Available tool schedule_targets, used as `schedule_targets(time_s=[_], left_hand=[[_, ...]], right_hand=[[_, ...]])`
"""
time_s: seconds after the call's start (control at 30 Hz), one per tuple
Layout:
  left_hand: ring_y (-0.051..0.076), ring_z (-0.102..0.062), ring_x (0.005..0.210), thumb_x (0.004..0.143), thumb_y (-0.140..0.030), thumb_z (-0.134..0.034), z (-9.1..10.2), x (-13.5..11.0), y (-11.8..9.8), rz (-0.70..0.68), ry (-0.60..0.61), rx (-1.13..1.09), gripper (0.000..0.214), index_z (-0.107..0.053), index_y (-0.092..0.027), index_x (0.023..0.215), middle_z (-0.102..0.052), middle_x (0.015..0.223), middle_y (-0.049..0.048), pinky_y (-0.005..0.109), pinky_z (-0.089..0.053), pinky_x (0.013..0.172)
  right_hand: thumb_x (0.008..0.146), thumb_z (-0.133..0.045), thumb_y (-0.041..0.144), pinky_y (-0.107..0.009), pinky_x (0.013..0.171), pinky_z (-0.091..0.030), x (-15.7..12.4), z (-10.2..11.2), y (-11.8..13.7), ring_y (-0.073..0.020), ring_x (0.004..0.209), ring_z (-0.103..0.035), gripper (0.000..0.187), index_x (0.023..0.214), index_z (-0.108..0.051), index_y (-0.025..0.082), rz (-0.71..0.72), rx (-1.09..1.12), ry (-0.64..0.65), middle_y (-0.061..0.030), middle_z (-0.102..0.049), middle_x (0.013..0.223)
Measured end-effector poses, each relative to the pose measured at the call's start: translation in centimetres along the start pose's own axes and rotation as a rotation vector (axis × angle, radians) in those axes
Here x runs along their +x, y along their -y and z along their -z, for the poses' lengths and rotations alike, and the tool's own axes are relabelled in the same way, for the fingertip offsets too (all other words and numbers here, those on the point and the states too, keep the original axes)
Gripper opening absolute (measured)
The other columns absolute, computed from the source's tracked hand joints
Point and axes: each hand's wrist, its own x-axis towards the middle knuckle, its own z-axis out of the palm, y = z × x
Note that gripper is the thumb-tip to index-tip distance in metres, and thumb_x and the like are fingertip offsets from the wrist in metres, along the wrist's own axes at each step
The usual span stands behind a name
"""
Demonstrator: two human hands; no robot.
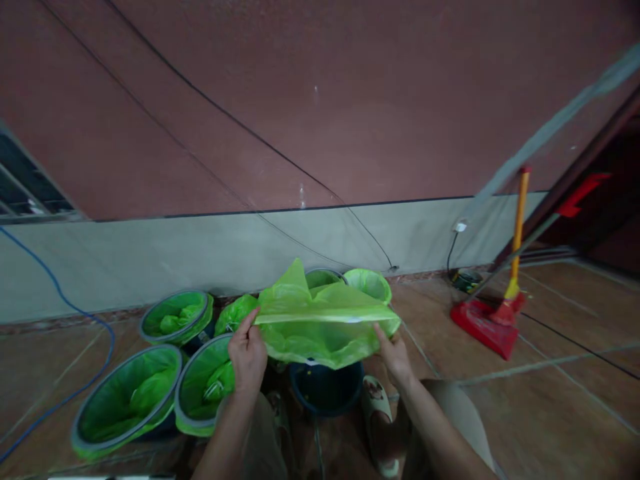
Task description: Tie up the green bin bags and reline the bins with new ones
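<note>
Bare forearms (pixel 435 420) extend from the lower edge, beside the knees. Between the sandalled feet stands a dark bin (pixel 327 407); no liner shows in its visible part. Above its rear rim, the green bag (pixel 320 343) is stretched sideways between the hands. Left hand (pixel 250 353): fingertips pinch the bag's left end. Right hand (pixel 395 357): fingertips pinch its right end.

Keep both pinch points level and the straight band across the bag taut. Separate the layers along one edge before pulling wider; the film looks thin and may cling or tear.

Fingers behind the film are hidden; the number of layers gripped cannot be determined. Lined bins (pixel 195 421) stand at left. Beyond the bag, two more bins are partly covered. Near the wall (pixel 320 240), right of centre, a small dark object beside the red dustpan (pixel 483 327) is too dim to identify.
</note>
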Motion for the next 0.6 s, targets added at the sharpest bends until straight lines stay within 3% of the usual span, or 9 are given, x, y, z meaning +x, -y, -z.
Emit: schedule_targets(time_s=[0.07, 0.13, 0.27, 0.37, 0.43, 0.53, 0.6], left_hand=[[0.017, -0.063, 0.073, 0.078, -0.027, -0.047, 0.2, 0.0, 0.3, 0.088, -0.003, -0.067, 0.039, -0.074, -0.015, 0.104, -0.074, 0.09, 0.0059, 0.028, -0.049, 0.067], [0.015, -0.058, 0.062, 0.075, -0.029, -0.05, 0.6, 0.3, 0.9, 0.149, -0.032, -0.138, 0.035, -0.074, -0.016, 0.096, -0.07, 0.076, 0.0031, 0.026, -0.046, 0.059], [0.012, -0.051, 0.051, 0.067, -0.031, -0.06, 1.5, 1.1, 1.7, 0.202, -0.065, -0.19, 0.026, -0.07, -0.016, 0.084, -0.06, 0.062, -0.0023, 0.023, -0.043, 0.051], [0.011, -0.05, 0.048, 0.064, -0.03, -0.061, 1.6, 2.4, 0.6, 0.201, -0.061, -0.161, 0.022, -0.064, -0.016, 0.08, -0.055, 0.058, -0.0043, 0.023, -0.044, 0.049], [0.011, -0.053, 0.048, 0.067, -0.029, -0.057, 1.5, 3.9, -1.2, 0.184, -0.068, -0.166, 0.017, -0.059, -0.017, 0.079, -0.056, 0.06, -0.0043, 0.024, -0.047, 0.05], [0.011, -0.053, 0.044, 0.069, -0.026, -0.052, 1.8, 6.5, -3.8, 0.131, -0.153, -0.229, 0.019, -0.054, -0.018, 0.087, -0.051, 0.057, -0.007, 0.023, -0.047, 0.047], [0.01, -0.053, 0.046, 0.069, -0.025, -0.052, 2.2, 7.5, -4.2, 0.076, -0.224, -0.352, 0.022, -0.052, -0.019, 0.09, -0.052, 0.06, -0.0071, 0.023, -0.048, 0.048]], right_hand=[[0.064, -0.068, 0.055, -0.03, 0.05, -0.05, -0.6, -0.6, -0.7, -0.02, 0.054, -0.063, 0.047, 0.084, -0.067, 0.012, -0.125, 0.065, 0.074, -0.0088, -0.07, 0.067], [0.061, -0.069, 0.05, -0.028, 0.045, -0.045, -0.6, 0.1, -1.0, -0.0172, 0.046, -0.057, 0.036, 0.07, -0.063, 0.015, -0.146, 0.001, 0.077, -0.0039, -0.062, 0.051], [0.068, -0.058, 0.044, -0.027, 0.048, -0.045, 1.3, 3.9, 0.4, -0.0155, 0.047, -0.055, 0.035, 0.082, -0.069, 0.014, 0.066, -0.144, 0.019, -0.0014, -0.062, 0.053], [0.071, -0.055, 0.038, -0.028, 0.055, -0.048, 3.0, 6.5, 4.0, -0.0177, 0.055, -0.06, 0.04, 0.096, -0.073, 0.013, 0.221, -0.291, -0.007, -0.0054, -0.069, 0.064], [0.07, -0.053, 0.031, -0.031, 0.064, -0.053, 3.2, 7.5, 7.8, -0.02, 0.07, -0.066, 0.044, 0.105, -0.073, 0.013, 0.39, -0.309, -0.069, -0.0098, -0.074, 0.087], [0.07, -0.05, 0.02, -0.037, 0.084, -0.054, 1.8, 8.4, 13.9, -0.0222, 0.098, -0.066, 0.043, 0.105, -0.074, 0.018, 0.736, -0.308, -0.308, -0.0092, -0.07, 0.111], [0.071, -0.05, 0.014, -0.038, 0.092, -0.052, -0.1, 8.6, 16.1, -0.0217, 0.109, -0.063, 0.043, 0.107, -0.073, 0.02, 0.945, -0.284, -0.418, -0.0081, -0.066, 0.121]])
